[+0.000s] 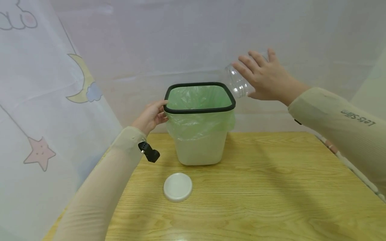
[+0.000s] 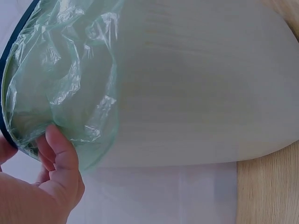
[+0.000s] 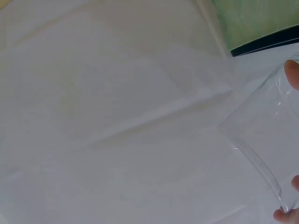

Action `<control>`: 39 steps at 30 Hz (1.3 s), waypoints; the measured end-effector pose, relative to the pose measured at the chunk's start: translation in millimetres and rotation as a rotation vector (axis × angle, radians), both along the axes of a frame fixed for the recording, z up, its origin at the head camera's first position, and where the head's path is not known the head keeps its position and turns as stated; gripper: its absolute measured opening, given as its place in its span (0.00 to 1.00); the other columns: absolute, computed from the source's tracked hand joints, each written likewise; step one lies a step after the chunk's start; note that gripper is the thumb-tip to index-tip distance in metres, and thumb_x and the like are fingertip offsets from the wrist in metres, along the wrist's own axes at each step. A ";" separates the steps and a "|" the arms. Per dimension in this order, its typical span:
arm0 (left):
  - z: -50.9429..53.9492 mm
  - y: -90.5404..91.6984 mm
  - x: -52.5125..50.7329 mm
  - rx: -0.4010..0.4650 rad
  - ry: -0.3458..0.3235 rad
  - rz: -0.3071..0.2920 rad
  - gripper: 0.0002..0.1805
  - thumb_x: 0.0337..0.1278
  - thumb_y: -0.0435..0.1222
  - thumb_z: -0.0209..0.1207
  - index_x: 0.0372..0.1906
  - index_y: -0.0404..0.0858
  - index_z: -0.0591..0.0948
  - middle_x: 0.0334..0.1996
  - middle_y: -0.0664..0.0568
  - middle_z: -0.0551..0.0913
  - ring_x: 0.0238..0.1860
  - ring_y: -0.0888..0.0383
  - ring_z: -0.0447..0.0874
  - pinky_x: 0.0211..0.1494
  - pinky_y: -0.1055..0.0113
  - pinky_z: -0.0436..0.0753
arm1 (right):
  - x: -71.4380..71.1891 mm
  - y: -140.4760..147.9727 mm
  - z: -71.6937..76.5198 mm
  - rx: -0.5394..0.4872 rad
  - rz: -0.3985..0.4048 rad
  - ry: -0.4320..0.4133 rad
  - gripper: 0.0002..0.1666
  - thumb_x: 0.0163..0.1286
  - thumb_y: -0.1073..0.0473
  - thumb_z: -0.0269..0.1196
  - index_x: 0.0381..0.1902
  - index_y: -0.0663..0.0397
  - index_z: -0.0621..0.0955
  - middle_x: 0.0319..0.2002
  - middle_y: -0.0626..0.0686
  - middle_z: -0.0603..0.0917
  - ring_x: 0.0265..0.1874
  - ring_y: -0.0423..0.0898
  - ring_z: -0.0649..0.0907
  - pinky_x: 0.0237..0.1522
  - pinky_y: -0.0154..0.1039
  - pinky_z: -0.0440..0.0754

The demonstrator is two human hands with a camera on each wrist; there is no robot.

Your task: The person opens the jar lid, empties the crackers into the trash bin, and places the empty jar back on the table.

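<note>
A cream bin (image 1: 200, 152) with a black rim ring (image 1: 199, 110) stands upright, lined with a thin green plastic bag (image 1: 196, 125) folded over its outside. My left hand (image 1: 151, 115) grips the bin's rim at its left side, thumb on the ring and fingers against the bag, as the left wrist view also shows (image 2: 51, 182). Just right of the rim and above it, my right hand (image 1: 265, 77) holds a clear see-through jar (image 1: 236, 82), tilted with its threaded mouth down toward the bin. Fingertips show on the jar (image 3: 261, 126) in the right wrist view.
A round white lid (image 1: 178, 186) lies flat on the wooden table (image 1: 256, 201) in front of the bin. Behind the table hangs a pale cloth (image 1: 144, 40), with a printed moon and star on its left part.
</note>
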State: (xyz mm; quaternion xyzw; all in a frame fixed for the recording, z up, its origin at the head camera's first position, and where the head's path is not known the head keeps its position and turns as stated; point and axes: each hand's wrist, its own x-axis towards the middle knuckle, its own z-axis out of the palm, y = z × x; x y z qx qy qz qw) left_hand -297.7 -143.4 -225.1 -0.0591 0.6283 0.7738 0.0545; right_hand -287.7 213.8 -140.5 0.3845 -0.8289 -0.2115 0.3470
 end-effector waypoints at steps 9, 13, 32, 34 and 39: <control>1.0 -3.1 3.7 -0.006 0.007 -0.034 0.06 0.73 0.38 0.49 0.44 0.40 0.74 0.22 0.56 0.74 0.21 0.62 0.74 0.28 0.70 0.79 | -1.8 5.3 -1.5 -0.023 0.028 0.015 0.64 0.39 0.52 0.80 0.70 0.62 0.58 0.64 0.69 0.64 0.63 0.70 0.63 0.55 0.78 0.58; 0.4 -4.1 7.0 -0.077 0.030 -0.012 0.14 0.73 0.39 0.49 0.56 0.38 0.71 0.33 0.55 0.73 0.27 0.61 0.76 0.31 0.71 0.80 | -1.3 8.7 -3.1 -0.044 0.034 0.013 0.65 0.37 0.53 0.80 0.70 0.62 0.58 0.63 0.69 0.64 0.63 0.70 0.63 0.54 0.78 0.58; -2.1 -20.6 24.8 -0.104 0.091 -0.024 0.25 0.75 0.39 0.45 0.71 0.35 0.60 0.45 0.52 0.68 0.33 0.61 0.77 0.39 0.71 0.81 | 2.4 23.0 -14.5 -0.102 0.041 0.031 0.69 0.32 0.54 0.83 0.70 0.62 0.59 0.63 0.69 0.65 0.61 0.71 0.64 0.54 0.79 0.58; -2.8 -22.6 25.0 -0.086 0.093 -0.016 0.21 0.75 0.38 0.46 0.66 0.35 0.63 0.44 0.52 0.68 0.32 0.61 0.78 0.39 0.71 0.82 | 2.3 24.0 -16.1 -0.107 0.042 0.027 0.68 0.33 0.54 0.83 0.70 0.61 0.59 0.63 0.69 0.65 0.61 0.71 0.64 0.53 0.79 0.59; -4.6 -24.7 26.4 -0.085 0.092 -0.005 0.21 0.75 0.39 0.46 0.65 0.35 0.63 0.44 0.51 0.68 0.32 0.60 0.77 0.36 0.72 0.81 | 1.8 25.8 -19.0 -0.119 0.048 0.044 0.68 0.32 0.53 0.83 0.69 0.63 0.60 0.63 0.69 0.66 0.61 0.71 0.65 0.53 0.78 0.59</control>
